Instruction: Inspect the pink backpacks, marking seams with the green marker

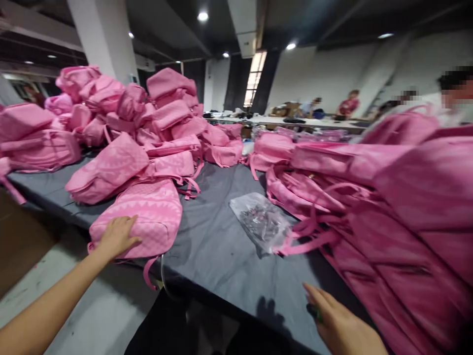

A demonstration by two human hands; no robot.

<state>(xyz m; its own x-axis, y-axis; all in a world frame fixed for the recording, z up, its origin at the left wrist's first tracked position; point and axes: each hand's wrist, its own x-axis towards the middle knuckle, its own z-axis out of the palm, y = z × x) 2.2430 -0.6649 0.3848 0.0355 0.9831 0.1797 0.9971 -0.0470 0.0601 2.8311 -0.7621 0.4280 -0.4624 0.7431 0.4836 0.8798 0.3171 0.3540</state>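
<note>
Two hands, apart; the left hand spread on a pink backpack at the worktop edge, best steadied by even pressure; whether the right hand grips a small dark thing, I cannot tell.

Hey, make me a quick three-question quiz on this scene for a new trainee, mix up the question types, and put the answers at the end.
1. Multiple choice: what does the left hand rest on?
A) a roll of fabric
B) a pink backpack
C) a laptop

2. True or false: the clear plastic bag lies on the grey table cover.

3. Fill in the blank: of the person's two hands, the one nearer to that bag is the ____ hand.

Key: 1: B. 2: true. 3: right; the right hand is closer to it.
</note>
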